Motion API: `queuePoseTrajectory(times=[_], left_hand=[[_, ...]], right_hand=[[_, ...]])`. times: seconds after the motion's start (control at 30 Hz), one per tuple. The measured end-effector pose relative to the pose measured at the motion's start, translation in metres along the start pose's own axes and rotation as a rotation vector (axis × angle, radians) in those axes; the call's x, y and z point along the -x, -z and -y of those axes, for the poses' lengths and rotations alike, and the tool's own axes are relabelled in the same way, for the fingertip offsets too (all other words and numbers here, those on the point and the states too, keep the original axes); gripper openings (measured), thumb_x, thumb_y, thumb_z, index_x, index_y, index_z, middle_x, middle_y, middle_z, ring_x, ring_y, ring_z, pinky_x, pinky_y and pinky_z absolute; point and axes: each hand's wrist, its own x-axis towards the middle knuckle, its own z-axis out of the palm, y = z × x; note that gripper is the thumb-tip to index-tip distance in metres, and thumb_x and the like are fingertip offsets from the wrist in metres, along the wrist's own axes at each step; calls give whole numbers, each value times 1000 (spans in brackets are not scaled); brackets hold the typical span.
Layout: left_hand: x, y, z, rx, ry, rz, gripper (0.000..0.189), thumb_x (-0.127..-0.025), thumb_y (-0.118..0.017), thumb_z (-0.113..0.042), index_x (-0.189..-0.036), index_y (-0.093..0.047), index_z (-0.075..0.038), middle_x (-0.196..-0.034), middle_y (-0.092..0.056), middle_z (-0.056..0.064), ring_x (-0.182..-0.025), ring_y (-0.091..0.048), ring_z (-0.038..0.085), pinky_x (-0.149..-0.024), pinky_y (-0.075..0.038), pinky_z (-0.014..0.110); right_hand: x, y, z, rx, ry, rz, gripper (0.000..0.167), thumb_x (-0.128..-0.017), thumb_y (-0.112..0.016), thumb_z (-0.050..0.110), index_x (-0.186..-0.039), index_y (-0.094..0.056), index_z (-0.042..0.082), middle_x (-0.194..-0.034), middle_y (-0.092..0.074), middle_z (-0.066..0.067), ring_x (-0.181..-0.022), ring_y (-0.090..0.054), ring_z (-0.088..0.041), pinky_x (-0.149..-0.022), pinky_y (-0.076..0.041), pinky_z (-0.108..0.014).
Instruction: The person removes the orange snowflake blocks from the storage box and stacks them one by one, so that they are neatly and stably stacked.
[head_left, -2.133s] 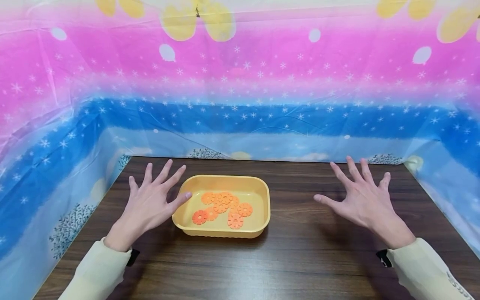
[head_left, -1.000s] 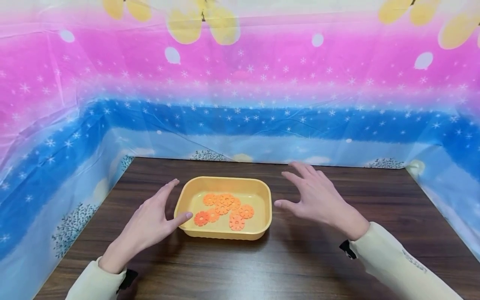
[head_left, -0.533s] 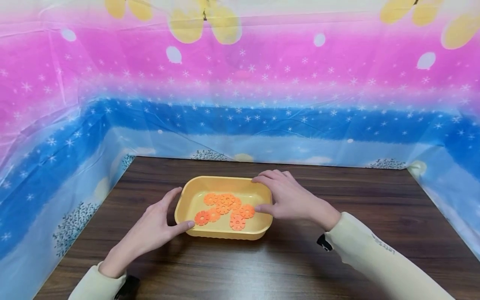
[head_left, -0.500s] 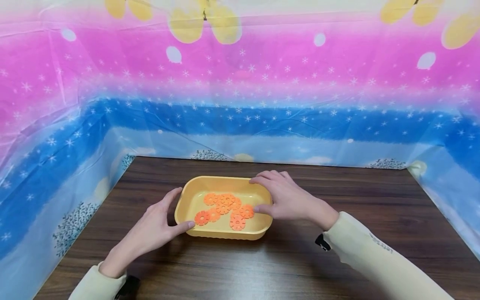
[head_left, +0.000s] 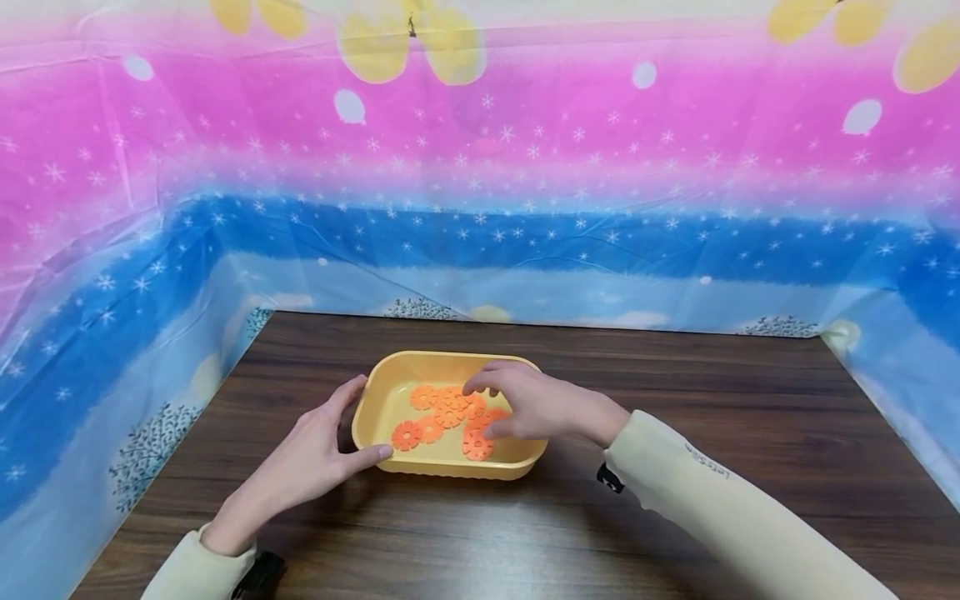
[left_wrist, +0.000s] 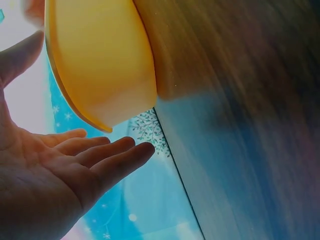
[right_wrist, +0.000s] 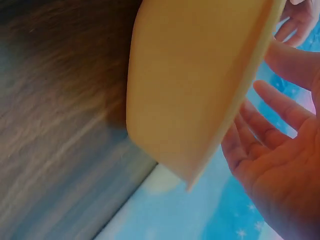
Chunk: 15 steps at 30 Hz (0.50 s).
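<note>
A yellow plastic tray [head_left: 450,470] sits on the table, holding several orange notched snowflake discs [head_left: 450,417], some overlapping. My left hand [head_left: 311,450] is at the tray's left end, thumb over the front left rim. In the left wrist view its extended fingers [left_wrist: 120,161] lie beside the tray wall [left_wrist: 100,55], pinching nothing. My right hand [head_left: 536,406] reaches over the right rim, thumb and fingers parted and bent above the discs at the right. Part of those discs is hidden by it. The right wrist view shows the tray's outer wall [right_wrist: 190,85] beside that hand [right_wrist: 290,165].
The dark wood-grain table [head_left: 712,417] extends around the tray. A printed cloth [head_left: 480,233] in pink and blue hangs along its back and sides. Black wrist straps [head_left: 610,477] show at the sleeve cuffs.
My right hand has come from the right side to the tray's right rim, then further inward over the discs. The left hand has moved in against the left end. The tray stays put.
</note>
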Motion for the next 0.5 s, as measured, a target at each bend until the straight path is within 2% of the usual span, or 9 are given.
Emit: queuePoseTrajectory(times=[0.13, 0.27, 0.5], left_hand=[[-1, 0, 0, 24, -1, 13, 97, -91, -79, -48, -160, -31, -1, -154, -49, 26, -129, -62, 41, -100, -55, 59], [-1, 1, -1, 55, 8, 36, 98, -91, -80, -47, -161, -30, -1, -155, -48, 27, -129, -62, 42, -99, -56, 57], [-2, 1, -2, 50, 33, 58, 97, -93, -79, -46, -162, -28, -1, -156, -46, 28, -132, -59, 40, -100, -56, 56]], right_hand=[[-8, -2, -1, 7, 7, 31, 55, -91, -82, 14, -141, -62, 6, -139, -62, -11, -114, -63, -30, -96, -54, -42], [-14, -3, -3, 17, 15, 53, 52, -89, -83, 11, -137, -65, 6, -136, -64, -9, -108, -64, -28, -92, -54, -39], [-24, -12, -4, 3, 26, 77, 43, -84, -88, 8, -124, -72, 5, -115, -69, -10, -88, -64, -22, -82, -53, -30]])
